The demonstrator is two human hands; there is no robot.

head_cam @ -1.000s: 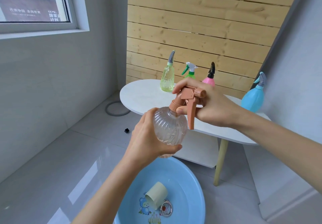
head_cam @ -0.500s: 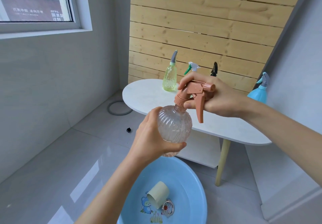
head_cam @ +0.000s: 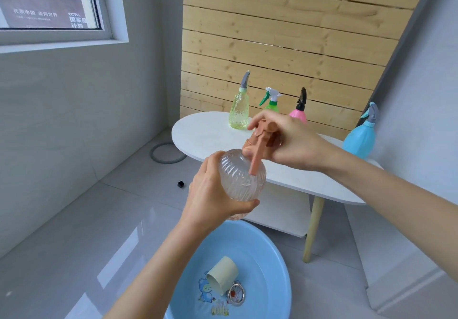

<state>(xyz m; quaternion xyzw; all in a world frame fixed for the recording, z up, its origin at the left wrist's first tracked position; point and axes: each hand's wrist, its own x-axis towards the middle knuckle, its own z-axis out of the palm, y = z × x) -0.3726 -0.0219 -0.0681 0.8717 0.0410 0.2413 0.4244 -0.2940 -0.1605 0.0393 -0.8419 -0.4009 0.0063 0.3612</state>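
Note:
I hold a clear ribbed spray bottle (head_cam: 244, 182) in the air above a blue basin (head_cam: 270, 251). My left hand (head_cam: 213, 194) grips its round body from the left and below. Around the bottle's orange trigger head (head_cam: 264, 136) my right hand (head_cam: 290, 142) is curled, with the long trigger lever pointing down toward me. The bottle looks empty.
A white oval table (head_cam: 205, 132) stands behind, carrying a yellow-green spray bottle (head_cam: 240, 111), a green one (head_cam: 271, 101), a pink one (head_cam: 298, 113) and a blue one (head_cam: 360, 137). In the basin lies a pale cup (head_cam: 223, 277). A grey ring (head_cam: 166, 153) lies on the tiled floor.
The trigger head has turned in my right hand, so its lever now points toward me. The bottle stays in my left hand at about the same height.

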